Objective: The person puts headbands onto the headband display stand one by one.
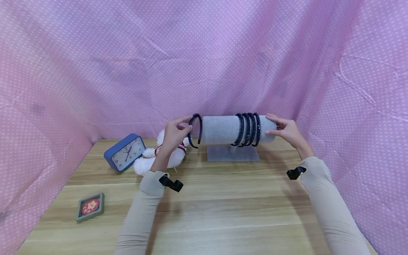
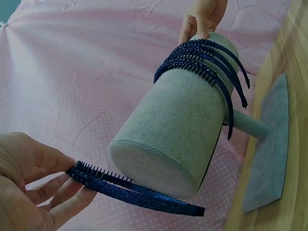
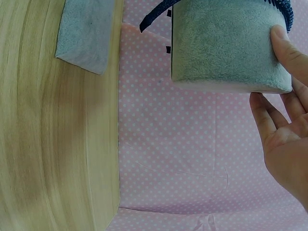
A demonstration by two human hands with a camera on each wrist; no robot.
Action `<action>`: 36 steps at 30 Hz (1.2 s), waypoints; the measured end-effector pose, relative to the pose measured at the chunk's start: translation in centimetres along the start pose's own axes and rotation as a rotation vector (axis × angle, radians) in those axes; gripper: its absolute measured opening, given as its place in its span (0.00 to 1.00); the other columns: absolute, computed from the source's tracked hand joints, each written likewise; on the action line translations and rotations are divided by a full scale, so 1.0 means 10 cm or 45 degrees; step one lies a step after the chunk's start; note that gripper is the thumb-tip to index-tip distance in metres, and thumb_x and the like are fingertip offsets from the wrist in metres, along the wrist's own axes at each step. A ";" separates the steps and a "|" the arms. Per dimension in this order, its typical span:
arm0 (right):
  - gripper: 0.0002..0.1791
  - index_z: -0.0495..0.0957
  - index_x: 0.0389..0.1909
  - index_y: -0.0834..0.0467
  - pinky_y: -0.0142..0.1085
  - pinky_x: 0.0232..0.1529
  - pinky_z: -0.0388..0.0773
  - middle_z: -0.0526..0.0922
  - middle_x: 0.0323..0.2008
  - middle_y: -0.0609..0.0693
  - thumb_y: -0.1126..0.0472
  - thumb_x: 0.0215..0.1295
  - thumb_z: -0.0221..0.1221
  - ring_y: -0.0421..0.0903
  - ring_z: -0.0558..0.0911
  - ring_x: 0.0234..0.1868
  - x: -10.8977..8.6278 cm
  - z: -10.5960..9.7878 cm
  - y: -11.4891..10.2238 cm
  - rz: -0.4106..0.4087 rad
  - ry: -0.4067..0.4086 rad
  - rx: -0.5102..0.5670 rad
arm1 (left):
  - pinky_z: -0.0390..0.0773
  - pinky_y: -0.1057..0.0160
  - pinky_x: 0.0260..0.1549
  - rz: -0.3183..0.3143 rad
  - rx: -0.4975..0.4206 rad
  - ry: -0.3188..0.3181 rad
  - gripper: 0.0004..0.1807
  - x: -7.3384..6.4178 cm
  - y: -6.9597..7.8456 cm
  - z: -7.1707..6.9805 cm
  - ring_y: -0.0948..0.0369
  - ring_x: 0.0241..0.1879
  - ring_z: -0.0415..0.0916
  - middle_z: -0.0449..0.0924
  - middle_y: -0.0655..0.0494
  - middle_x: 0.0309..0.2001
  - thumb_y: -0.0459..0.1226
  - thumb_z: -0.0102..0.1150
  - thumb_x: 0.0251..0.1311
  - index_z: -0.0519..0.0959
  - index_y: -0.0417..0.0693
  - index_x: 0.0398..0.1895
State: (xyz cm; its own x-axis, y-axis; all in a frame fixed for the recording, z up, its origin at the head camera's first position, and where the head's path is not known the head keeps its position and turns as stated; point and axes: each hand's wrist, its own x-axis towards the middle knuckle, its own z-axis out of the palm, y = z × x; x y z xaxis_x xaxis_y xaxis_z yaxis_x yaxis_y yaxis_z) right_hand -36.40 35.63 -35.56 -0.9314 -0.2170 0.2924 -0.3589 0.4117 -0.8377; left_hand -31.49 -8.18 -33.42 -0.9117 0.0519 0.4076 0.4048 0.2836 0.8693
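My left hand (image 1: 172, 136) pinches a dark blue toothed headband (image 2: 139, 199) by its edge, thumb against fingers. In the left wrist view this headband is beside the near end of a grey plush display roll (image 1: 220, 129); whether they touch I cannot tell. Several similar headbands (image 1: 253, 129) sit side by side around the right half of the roll, their ends hanging below. At the roll's right end, my right hand (image 1: 289, 132) grips it, the thumb (image 3: 291, 50) on its side and fingers at its end face. A post joins the roll to a flat grey base (image 1: 216, 154).
Left of the stand, a white plush toy (image 1: 145, 165) sits partly behind my left arm. A blue alarm clock (image 1: 127, 154) leans next to it. Nearer lies a small green frame (image 1: 101, 205) with a star picture. Pink dotted cloth (image 1: 204, 63) surrounds the wooden table (image 1: 229, 202).
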 end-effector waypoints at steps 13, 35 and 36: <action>0.36 0.72 0.70 0.61 0.16 0.57 0.72 0.66 0.76 0.55 0.71 0.60 0.70 0.43 0.72 0.72 0.00 0.01 -0.01 0.028 0.001 0.031 | 0.87 0.66 0.35 -0.050 -0.050 -0.100 0.21 0.09 -0.12 0.04 0.61 0.35 0.83 0.82 0.40 0.55 0.29 0.64 0.65 0.81 0.42 0.62; 0.36 0.71 0.70 0.63 0.16 0.58 0.72 0.66 0.75 0.57 0.69 0.59 0.71 0.42 0.68 0.75 -0.03 0.00 -0.01 -0.041 -0.016 0.006 | 0.88 0.59 0.41 -0.206 -0.185 -0.156 0.24 0.25 -0.12 0.15 0.66 0.36 0.80 0.80 0.42 0.57 0.32 0.66 0.65 0.79 0.43 0.65; 0.37 0.71 0.70 0.63 0.16 0.59 0.72 0.66 0.75 0.58 0.70 0.59 0.71 0.42 0.68 0.75 -0.02 0.00 0.00 -0.045 -0.017 0.008 | 0.87 0.60 0.40 -0.206 -0.178 -0.155 0.24 0.26 -0.11 0.17 0.66 0.36 0.80 0.81 0.43 0.57 0.32 0.66 0.65 0.79 0.43 0.65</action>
State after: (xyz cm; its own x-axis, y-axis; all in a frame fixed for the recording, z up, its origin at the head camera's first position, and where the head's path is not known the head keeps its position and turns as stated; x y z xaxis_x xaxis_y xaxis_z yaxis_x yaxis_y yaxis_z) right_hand -36.16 35.68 -35.60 -0.9171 -0.2433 0.3158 -0.3913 0.3980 -0.8297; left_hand -34.40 -6.76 -33.79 -0.9637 0.1338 0.2309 0.2512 0.1624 0.9542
